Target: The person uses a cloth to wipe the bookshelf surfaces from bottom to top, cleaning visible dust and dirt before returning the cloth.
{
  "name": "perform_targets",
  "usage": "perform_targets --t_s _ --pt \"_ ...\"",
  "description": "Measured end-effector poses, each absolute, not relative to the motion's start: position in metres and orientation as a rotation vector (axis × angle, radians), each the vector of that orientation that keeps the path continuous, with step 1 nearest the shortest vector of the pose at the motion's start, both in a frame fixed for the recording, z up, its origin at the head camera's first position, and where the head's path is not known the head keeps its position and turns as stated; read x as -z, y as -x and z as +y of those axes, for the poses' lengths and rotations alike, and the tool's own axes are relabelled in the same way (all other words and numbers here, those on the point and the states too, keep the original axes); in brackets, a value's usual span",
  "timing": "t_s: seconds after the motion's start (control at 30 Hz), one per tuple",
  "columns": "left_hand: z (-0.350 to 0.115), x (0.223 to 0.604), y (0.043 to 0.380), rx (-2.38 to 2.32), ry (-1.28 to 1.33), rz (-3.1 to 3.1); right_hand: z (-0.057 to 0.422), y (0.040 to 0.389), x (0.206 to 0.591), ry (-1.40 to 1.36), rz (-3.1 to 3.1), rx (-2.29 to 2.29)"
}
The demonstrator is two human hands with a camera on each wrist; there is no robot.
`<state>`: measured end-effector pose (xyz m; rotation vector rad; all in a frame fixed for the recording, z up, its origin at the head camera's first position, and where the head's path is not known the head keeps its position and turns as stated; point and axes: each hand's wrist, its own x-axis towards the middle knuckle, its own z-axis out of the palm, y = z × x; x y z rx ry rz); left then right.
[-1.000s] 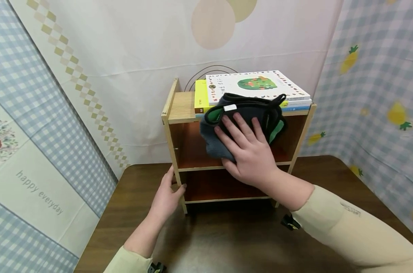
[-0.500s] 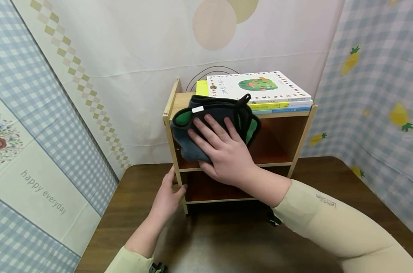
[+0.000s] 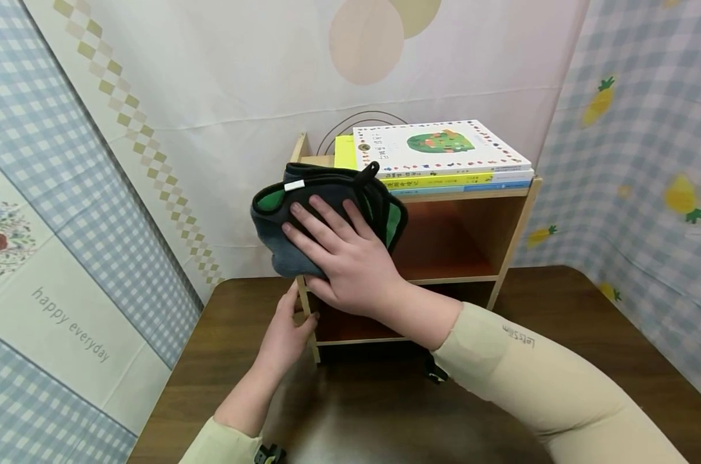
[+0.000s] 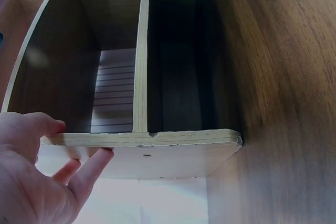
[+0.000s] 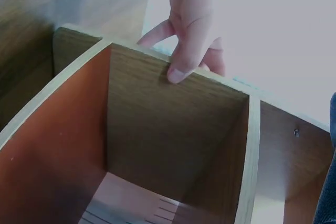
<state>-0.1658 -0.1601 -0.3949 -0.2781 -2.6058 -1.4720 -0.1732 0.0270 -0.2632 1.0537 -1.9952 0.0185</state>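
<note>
My right hand (image 3: 347,261) lies spread on a folded dark blue-black cloth (image 3: 292,251) with green patches and a hanging loop. Fingers straight, it presses the cloth at the upper left front of a small wooden shelf (image 3: 515,241). The cloth covers the top left corner and sticks out past the left side. Lower down, my left hand (image 3: 283,335) grips the shelf's left side panel (image 4: 142,140), thumb at the front edge and fingers on the outer face. A blue strip of the cloth (image 5: 326,187) shows at the right wrist view's edge.
Several books (image 3: 437,151) lie stacked on the shelf's top, a white cover with a green picture uppermost. The shelf stands on a dark brown wooden table (image 3: 385,412). A pale printed curtain (image 3: 240,96) hangs behind, with blue checked fabric (image 3: 634,212) at the sides.
My right hand has slid left with the cloth, from the middle of the shelf front to its left side panel. The left hand keeps its grip in place.
</note>
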Motion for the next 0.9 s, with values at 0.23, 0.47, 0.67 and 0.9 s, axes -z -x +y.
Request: perform_targets --t_s 0.23,0.47,0.67,0.9 --pt "-0.161 0.393 0.165 1.488 0.286 -2.607 0.024 0.172 0.263 -1.043 -1.996 -0.001" --pt "-0.162 0.394 0.164 1.512 0.288 -2.613 0.023 0.170 0.268 -1.031 -1.997 0.065" --pt "-0.163 0.394 0.163 1.499 0.279 -2.636 0.022 0.168 0.276 -1.050 -2.000 0.088" --pt "-0.163 0.396 0.163 1.488 0.292 -2.602 0.024 0.171 0.296 -1.093 -2.029 0.093"
